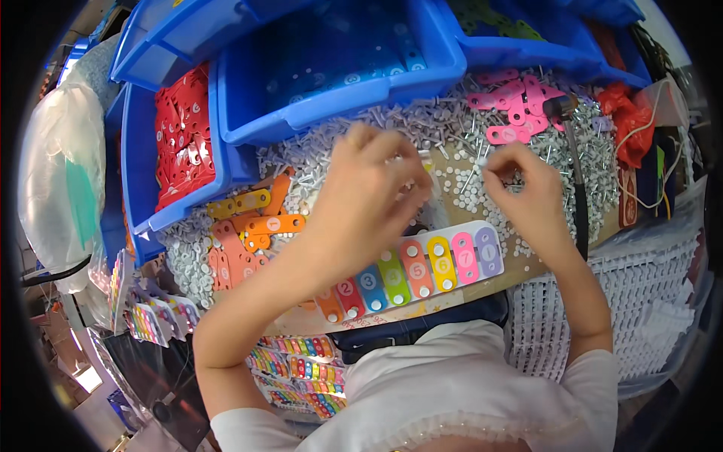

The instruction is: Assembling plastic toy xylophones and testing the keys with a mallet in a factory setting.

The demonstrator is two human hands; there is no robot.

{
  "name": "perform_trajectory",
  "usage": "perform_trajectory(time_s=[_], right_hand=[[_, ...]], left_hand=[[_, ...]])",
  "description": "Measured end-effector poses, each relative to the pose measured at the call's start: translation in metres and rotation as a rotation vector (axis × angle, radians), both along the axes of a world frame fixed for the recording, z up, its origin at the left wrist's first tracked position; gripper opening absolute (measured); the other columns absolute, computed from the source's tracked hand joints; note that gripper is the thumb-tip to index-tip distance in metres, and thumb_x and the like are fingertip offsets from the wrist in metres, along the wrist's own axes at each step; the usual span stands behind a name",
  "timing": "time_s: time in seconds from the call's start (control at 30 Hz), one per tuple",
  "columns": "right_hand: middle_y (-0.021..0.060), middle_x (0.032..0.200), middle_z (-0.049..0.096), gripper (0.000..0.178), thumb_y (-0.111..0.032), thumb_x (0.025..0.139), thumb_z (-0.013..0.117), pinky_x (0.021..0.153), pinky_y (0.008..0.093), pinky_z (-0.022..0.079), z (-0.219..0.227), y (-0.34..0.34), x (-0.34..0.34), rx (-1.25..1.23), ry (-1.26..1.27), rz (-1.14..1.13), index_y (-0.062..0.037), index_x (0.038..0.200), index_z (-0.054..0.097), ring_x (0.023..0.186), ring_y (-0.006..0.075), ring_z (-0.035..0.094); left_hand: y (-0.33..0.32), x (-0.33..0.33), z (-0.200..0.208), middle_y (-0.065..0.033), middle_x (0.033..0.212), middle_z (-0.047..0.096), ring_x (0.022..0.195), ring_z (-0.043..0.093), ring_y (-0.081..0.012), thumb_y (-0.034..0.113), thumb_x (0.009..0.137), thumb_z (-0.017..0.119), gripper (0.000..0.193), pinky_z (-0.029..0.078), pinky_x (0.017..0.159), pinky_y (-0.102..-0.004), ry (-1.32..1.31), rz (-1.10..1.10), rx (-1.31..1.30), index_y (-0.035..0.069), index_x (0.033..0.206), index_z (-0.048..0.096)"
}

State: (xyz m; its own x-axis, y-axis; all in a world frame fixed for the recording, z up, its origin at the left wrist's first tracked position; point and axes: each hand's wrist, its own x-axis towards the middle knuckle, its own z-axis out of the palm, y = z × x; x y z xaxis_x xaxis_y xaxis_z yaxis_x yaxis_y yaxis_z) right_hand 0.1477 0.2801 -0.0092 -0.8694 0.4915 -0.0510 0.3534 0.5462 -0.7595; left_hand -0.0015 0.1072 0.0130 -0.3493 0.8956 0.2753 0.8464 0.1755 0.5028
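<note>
A toy xylophone (414, 273) with coloured bars on a white base lies at the table's near edge. White pins sit in the lower ends of most bars; the pink bar (465, 258) and the purple bar (489, 251) show open holes. Above its left part is my left hand (376, 184), fingers curled and blurred by motion; what they hold is hidden. To the right, my right hand (527, 192) is closed in a thumb-and-finger pinch over white caps (468, 192). A small whitish bit shows at its fingertips, too small to name.
Blue bins (339, 102) line the back, one holding red bars (183, 139). White pins (301, 154), metal nails (595, 162), pink bars (520, 105) and orange bars (275, 224) cover the table. A hammer (576, 166) lies at right, beside a white basket (572, 316).
</note>
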Motion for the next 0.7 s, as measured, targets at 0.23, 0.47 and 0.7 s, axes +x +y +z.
perform_trajectory(time_s=[0.23, 0.47, 0.7], right_hand=[[0.0102, 0.087, 0.069, 0.021, 0.010, 0.072, 0.072, 0.071, 0.0284, 0.051, 0.008, -0.011, 0.052, 0.027, 0.263, 0.123, -0.0010, 0.089, 0.067, 0.080, 0.0195, 0.066], [0.0082, 0.083, 0.069, 0.016, 0.004, 0.072, 0.074, 0.062, 0.0307, 0.051, 0.002, -0.015, 0.056, 0.056, 0.359, 0.178, -0.0024, 0.085, 0.067, 0.072, 0.0207, 0.066], [0.0068, 0.091, 0.069, 0.019, 0.000, 0.070, 0.075, 0.073, 0.0347, 0.049, -0.006, -0.012, 0.056, 0.342, 0.372, 0.367, -0.0020, 0.087, 0.067, 0.079, 0.0217, 0.065]], left_hand=[[0.001, 0.030, 0.001, -0.0058, 0.094, 0.062, 0.098, 0.052, -0.0239, 0.013, 0.075, 0.074, 0.010, 0.042, 0.091, -0.0345, -0.596, -0.115, -0.272, 0.008, 0.083, 0.073], [0.007, 0.032, 0.009, -0.0060, 0.095, 0.063, 0.097, 0.051, -0.0259, 0.016, 0.075, 0.074, 0.011, 0.039, 0.094, -0.0366, -0.531, -0.090, -0.373, 0.007, 0.081, 0.073], [0.010, 0.036, 0.004, -0.0107, 0.096, 0.062, 0.102, 0.052, -0.0303, 0.016, 0.078, 0.072, 0.014, 0.041, 0.094, -0.0388, -0.504, -0.089, -0.416, 0.005, 0.087, 0.072]])
